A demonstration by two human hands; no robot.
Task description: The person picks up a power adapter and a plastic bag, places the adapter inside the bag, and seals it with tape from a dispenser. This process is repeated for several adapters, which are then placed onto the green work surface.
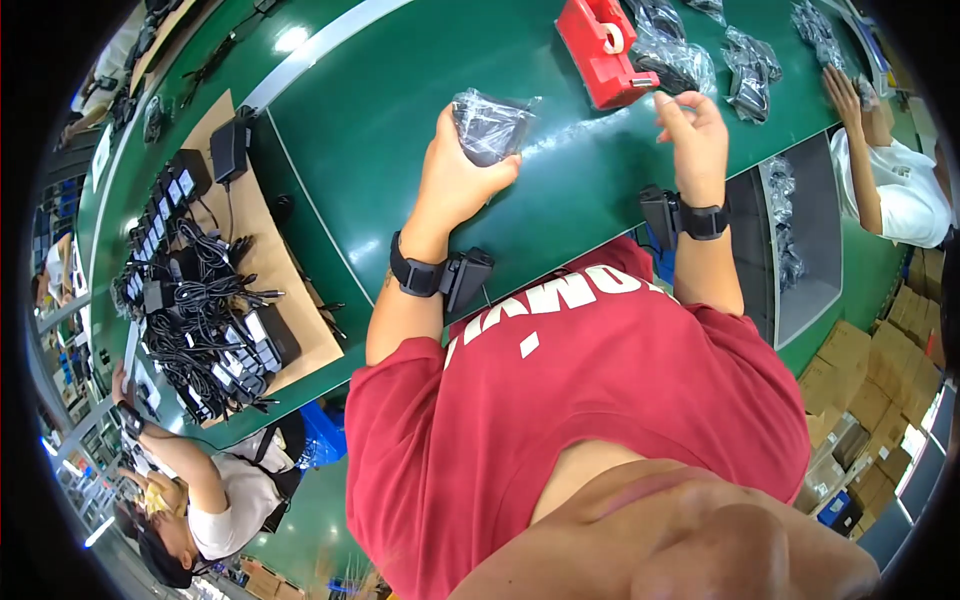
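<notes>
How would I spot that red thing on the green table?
On the green table, look past the right hand to the far edge. The red tape dispenser lies beside clear bags of black parts; it is the only red item there.

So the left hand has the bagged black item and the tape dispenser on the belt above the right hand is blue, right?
Not quite: the tape dispenser is red, not blue, as the head view shows. The rest holds: the left hand grips the bagged black item, and the dispenser sits on the green belt above the right hand.

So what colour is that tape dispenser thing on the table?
Red, seen best in the head view: the tape dispenser.
</notes>
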